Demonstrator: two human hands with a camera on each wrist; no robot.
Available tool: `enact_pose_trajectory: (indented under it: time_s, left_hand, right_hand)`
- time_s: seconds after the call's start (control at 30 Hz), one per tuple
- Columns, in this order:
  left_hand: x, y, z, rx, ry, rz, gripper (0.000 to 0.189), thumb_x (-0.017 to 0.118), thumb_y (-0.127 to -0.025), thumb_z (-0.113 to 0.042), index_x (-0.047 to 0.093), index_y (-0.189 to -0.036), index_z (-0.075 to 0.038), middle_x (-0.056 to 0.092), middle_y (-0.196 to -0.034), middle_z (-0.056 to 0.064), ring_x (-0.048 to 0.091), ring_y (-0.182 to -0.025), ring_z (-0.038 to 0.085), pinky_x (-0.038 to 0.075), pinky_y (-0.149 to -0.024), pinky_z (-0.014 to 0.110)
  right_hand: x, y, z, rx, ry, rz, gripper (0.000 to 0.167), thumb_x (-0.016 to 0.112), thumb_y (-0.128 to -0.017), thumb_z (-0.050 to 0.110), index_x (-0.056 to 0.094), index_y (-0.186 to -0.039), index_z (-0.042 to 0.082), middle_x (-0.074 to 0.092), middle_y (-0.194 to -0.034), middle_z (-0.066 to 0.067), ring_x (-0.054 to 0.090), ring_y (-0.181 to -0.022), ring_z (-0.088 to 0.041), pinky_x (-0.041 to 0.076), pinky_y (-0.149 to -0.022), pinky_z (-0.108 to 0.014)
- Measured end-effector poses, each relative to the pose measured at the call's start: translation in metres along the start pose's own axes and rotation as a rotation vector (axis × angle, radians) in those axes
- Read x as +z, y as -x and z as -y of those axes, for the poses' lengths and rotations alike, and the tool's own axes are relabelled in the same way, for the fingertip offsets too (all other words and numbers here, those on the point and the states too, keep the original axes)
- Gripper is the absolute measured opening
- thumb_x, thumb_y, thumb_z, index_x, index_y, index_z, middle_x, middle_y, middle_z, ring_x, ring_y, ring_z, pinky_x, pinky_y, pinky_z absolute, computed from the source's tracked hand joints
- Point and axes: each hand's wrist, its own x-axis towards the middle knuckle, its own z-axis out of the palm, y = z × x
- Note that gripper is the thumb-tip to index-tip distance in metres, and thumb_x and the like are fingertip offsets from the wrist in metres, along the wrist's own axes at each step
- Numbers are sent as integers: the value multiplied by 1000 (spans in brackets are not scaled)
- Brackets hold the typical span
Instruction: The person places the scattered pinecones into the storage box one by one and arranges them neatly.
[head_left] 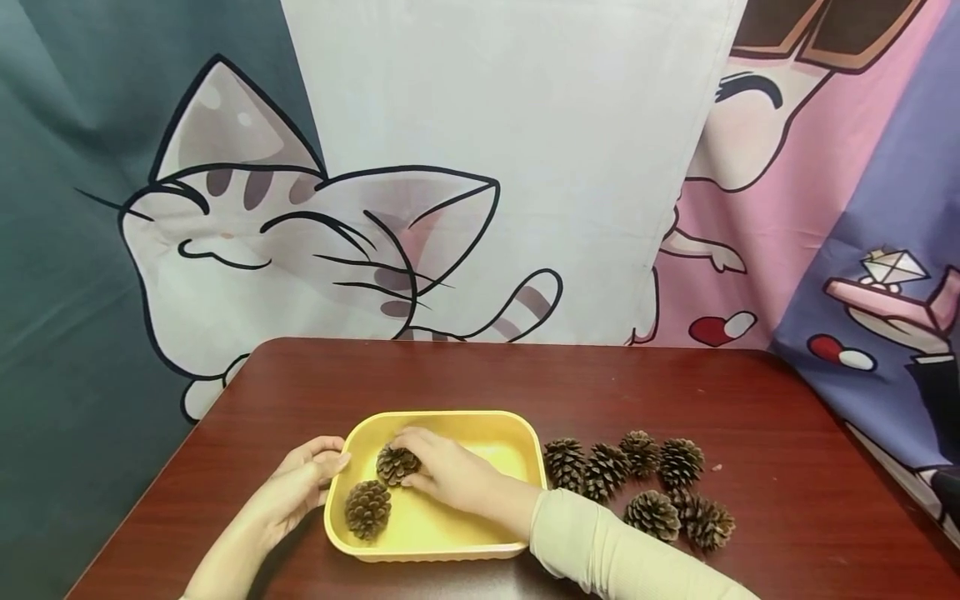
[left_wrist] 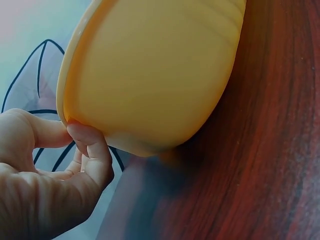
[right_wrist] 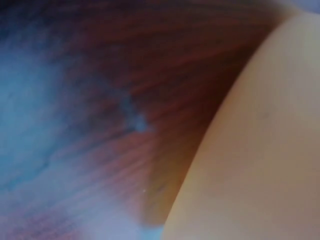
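A yellow plastic tub with rounded corners sits on the table. My left hand pinches its left rim between thumb and fingers; the left wrist view shows this hand at the tub's outer wall. Inside the tub, my right hand reaches over from the right and grips a pine cone near the left wall. Just below it, a second pine cone rests in the left front corner. Much of the right wrist view is blurred, and the held cone does not show there.
Right of the tub, several pine cones lie in a loose group, among them one pine cone close to its wall and another pine cone farther right. The dark red wooden table ends before a cartoon cat curtain.
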Motion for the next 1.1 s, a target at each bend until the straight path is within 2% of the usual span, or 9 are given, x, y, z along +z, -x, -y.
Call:
enact_pose_trajectory:
  time_s: [0.13,0.27,0.4,0.6,0.73,0.9,1.1]
  left_hand:
    - [-1,1,1,3,8,-1,22,53,-94,-12,40,-109,-4,59,-91,0,60,-87,13,52,-76,33]
    - [1,0,0,2,7,-7,22,54,-93,-13,40,-108,-4,59,-92,0,60,-87,14,52,-76,32]
    - [1,1,-2,0,10,-8,23,54,-94,-13,39,-109,-4,59,-92,0,60,-88,14,52,-76,33]
    - [1,2,-1,-9,21,-15,23,53,-94,-13,39,-109,-4,59,-91,0,60,-88,13,52,-76,32]
    - [2,0,-2,-10,17,-13,23,53,-94,-12,38,-109,-3,59,-91,0,60,-86,13,52,-75,31]
    - [3,-2,-3,-12,17,-19,24,53,-94,-12,37,-110,-2,59,-89,-1,61,-84,13,52,-73,31]
    - [0,-1,0,-24,20,-18,25,54,-94,-14,38,-110,-4,58,-91,-1,61,-85,14,52,-73,31]
  right_hand:
    - [2,0,0,-28,-29,45,50,65,-87,20,43,-130,8,42,-142,-10,48,-124,-19,32,-105,-25]
    - [1,1,0,-29,-63,63,52,64,-88,21,41,-133,9,37,-146,-11,45,-127,-21,30,-107,-27]
    - [1,2,-1,-29,-48,59,54,64,-88,22,39,-135,12,33,-148,-10,41,-130,-21,30,-107,-28]
    - [-7,3,-1,33,-81,72,59,64,-88,28,36,-139,16,28,-151,-7,39,-131,-21,33,-106,-34]
    - [-22,4,0,108,-104,114,61,62,-89,29,33,-142,18,25,-152,-6,36,-133,-23,32,-106,-39]
    - [-55,11,-1,169,-105,206,62,61,-90,30,33,-143,17,25,-152,-6,32,-135,-23,29,-108,-40]
    - [-91,34,-9,166,-131,158,55,61,-90,31,41,-138,14,34,-147,-7,34,-134,-22,29,-109,-39]
